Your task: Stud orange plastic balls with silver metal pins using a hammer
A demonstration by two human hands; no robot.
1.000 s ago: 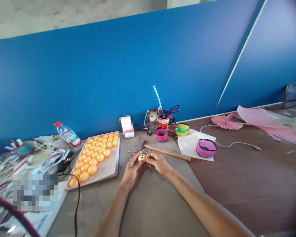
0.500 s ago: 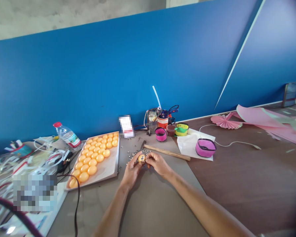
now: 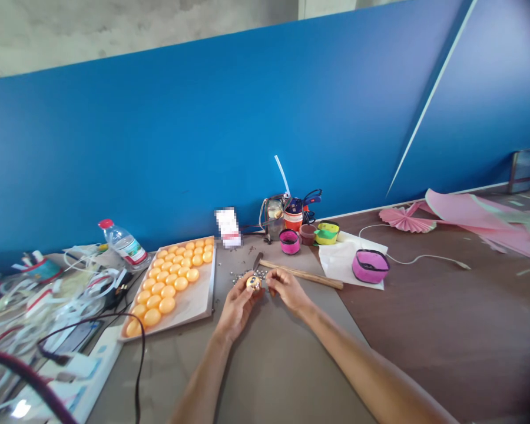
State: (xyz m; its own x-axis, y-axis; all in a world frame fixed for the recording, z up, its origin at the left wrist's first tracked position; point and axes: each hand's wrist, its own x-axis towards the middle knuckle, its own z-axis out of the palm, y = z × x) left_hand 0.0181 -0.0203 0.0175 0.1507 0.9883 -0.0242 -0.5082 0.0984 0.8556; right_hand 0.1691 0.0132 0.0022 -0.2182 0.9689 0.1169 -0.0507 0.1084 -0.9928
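My left hand (image 3: 237,305) holds a small orange ball (image 3: 253,283) between thumb and fingertips, just above the grey table. My right hand (image 3: 286,290) sits beside the ball with its fingers pinched together; what they hold is too small to make out. Several small silvery pieces (image 3: 244,275) lie scattered on the table right behind the ball. A hammer with a wooden handle (image 3: 301,274) lies just beyond my hands.
A tray (image 3: 197,301) of several orange balls (image 3: 168,280) stands to the left. Farther left are a water bottle (image 3: 122,244) and tangled white cables (image 3: 48,294). Small pink pots (image 3: 370,265), a cup of tools (image 3: 292,214) and pink paper fans (image 3: 405,218) are at the back and right.
My right hand has drawn slightly away from the ball, which stays in my left hand. The view has shifted a little.
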